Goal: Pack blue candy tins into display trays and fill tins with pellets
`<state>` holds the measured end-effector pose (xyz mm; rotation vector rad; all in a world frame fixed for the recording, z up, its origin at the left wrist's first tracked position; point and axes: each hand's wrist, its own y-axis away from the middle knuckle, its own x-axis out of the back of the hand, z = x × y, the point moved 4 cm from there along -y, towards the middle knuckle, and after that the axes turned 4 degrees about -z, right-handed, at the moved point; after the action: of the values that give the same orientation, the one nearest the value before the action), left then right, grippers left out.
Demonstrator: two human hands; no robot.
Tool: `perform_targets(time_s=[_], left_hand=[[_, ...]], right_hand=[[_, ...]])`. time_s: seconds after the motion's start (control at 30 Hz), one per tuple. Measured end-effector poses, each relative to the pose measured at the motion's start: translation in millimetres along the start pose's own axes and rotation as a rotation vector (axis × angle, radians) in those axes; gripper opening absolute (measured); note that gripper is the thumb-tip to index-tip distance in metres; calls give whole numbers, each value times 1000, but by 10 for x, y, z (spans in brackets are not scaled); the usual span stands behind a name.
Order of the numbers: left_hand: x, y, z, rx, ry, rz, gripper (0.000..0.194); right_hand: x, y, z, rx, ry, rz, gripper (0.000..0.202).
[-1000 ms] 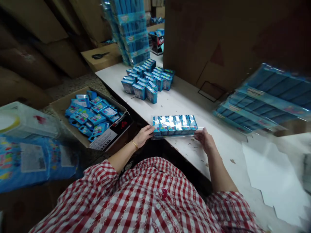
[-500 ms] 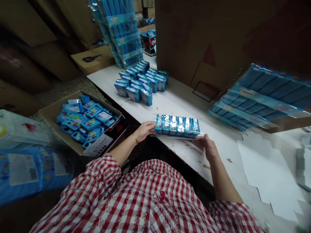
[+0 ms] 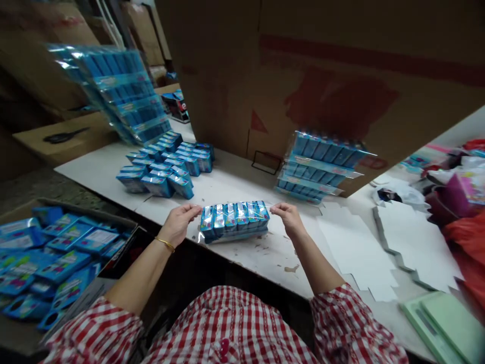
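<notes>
A row of small blue boxes in a clear plastic bag [image 3: 235, 220] rests near the front edge of the white table. At its left end, my left hand [image 3: 179, 222] pinches the plastic between thumb and fingers. My right hand [image 3: 290, 218] grips the bag's upper right corner, the film stretched between the two hands. Behind the bag, to the left, several loose blue boxes [image 3: 161, 184] stand grouped on the table. Farther right, a filled clear pack of blue boxes [image 3: 312, 169] leans against a large cardboard box [image 3: 227, 111].
An open carton [image 3: 123, 240] of blue boxes sits low at the left. A tall stack of filled packs [image 3: 125, 96] rises at the back left, by scissors [image 3: 65, 135] on cardboard. White card sheets [image 3: 356, 247] and a pale green object [image 3: 447, 323] lie at the right.
My view has swung to the right. My right hand has moved up from the bag's lower right end to its upper right corner; my left hand still holds the left end.
</notes>
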<state>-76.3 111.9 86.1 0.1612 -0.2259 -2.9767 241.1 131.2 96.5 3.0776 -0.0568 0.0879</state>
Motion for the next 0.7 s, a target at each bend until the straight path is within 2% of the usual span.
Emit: perform_targets(time_s=[0.07, 0.13, 0.23, 0.3, 0.37, 0.43, 0.53, 0.6, 0.7], left_hand=[[-188, -112, 324, -82, 5, -17, 32], [-464, -245, 743, -209, 8, -64, 31], [-1011, -478, 1439, -417, -1, -156, 31], [-1416, -642, 1856, -501, 2, -194, 28], [-1829, -793, 2197, -529, -4, -248, 22], [-2211, -920, 2454, -516, -20, -288, 17], [-2684, -1080, 2697, -478, -47, -308, 14], [-2947, -1188, 2769, -480, -73, -311, 13], [-3269, -1386, 2738, -503, -107, -300, 15]], right_hand=[[173, -28, -311, 73, -19, 29, 24], [423, -55, -763, 219, -12, 77, 23], [882, -90, -1558, 480, 67, 234, 19], [1176, -136, -2015, 570, 131, 334, 18], [1441, -210, -2356, 616, 180, 409, 19], [1677, -316, -2583, 651, 224, 452, 21], [1991, -535, -2744, 680, 277, 510, 24], [2177, -708, -2755, 659, 270, 577, 24], [2389, -952, -2680, 615, 220, 677, 25]])
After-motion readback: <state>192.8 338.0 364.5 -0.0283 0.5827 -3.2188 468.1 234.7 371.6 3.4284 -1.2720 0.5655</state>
